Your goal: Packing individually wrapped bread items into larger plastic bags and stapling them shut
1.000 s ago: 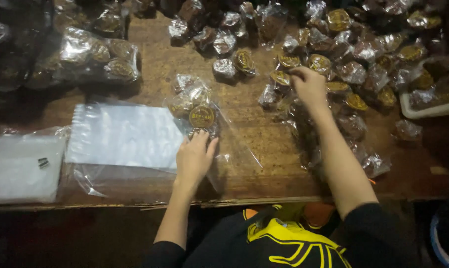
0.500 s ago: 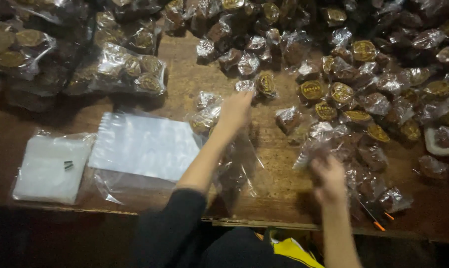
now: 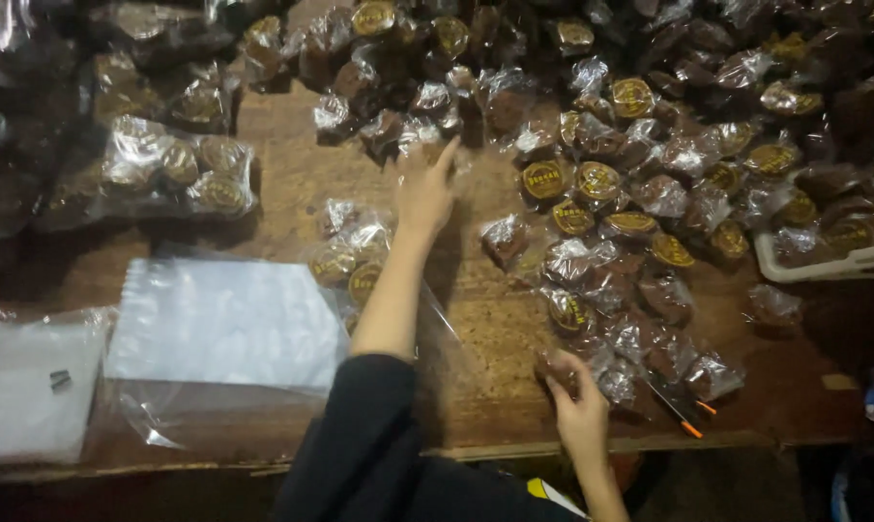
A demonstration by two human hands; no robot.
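Wrapped cakes (image 3: 592, 184), heaped across the upper centre of the counter (image 3: 495, 329), are reached for by the spread left hand (image 3: 425, 188), while one seems gripped by the right hand (image 3: 577, 411) lower right, where slippery film could be fumbled.
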